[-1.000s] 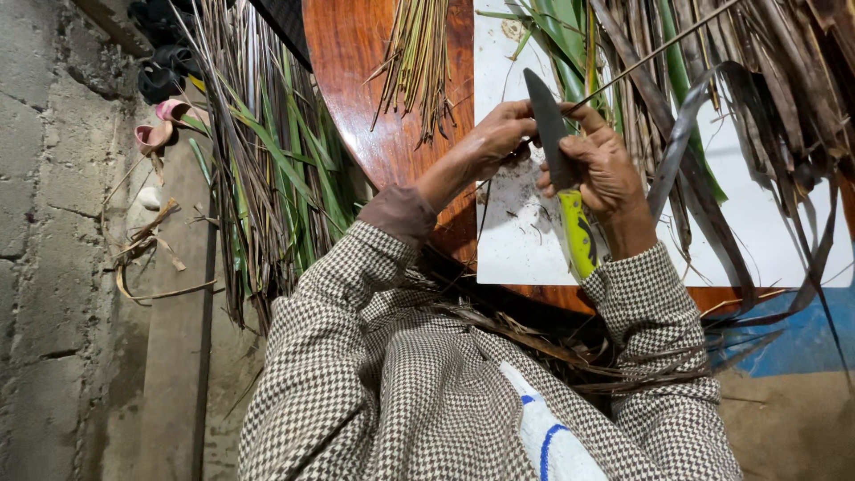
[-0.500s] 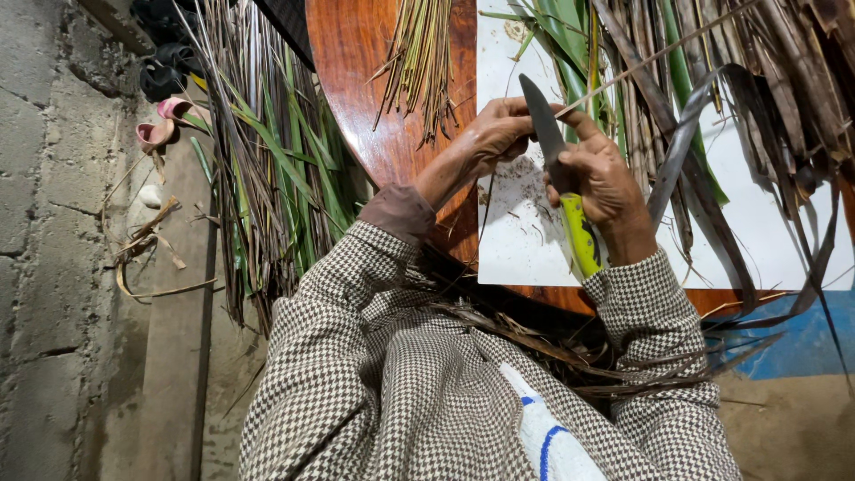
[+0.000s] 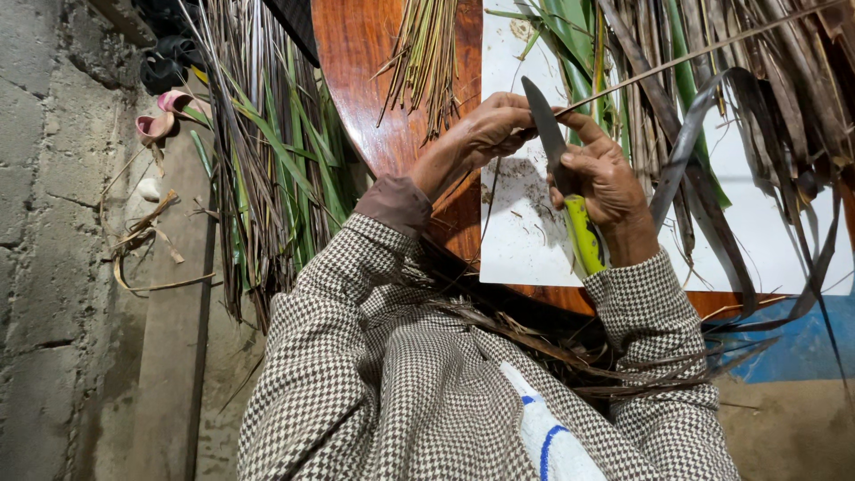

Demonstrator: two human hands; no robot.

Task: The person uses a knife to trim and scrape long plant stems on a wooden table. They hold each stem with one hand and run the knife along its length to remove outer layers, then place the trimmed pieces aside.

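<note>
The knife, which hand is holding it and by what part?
The right hand grips the knife by its yellow-green handle, blade pointing away. The left hand pinches a thin leaf strip against the blade.

The knife (image 3: pixel 561 178) has a dark grey blade and a yellow-green handle. The sleeves (image 3: pixel 356 303) show a brown-and-white houndstooth pattern. The surface (image 3: pixel 365 80) is reddish-brown wood, the board (image 3: pixel 525 240) white, the palm leaves (image 3: pixel 267 151) green and dry brown.
</note>
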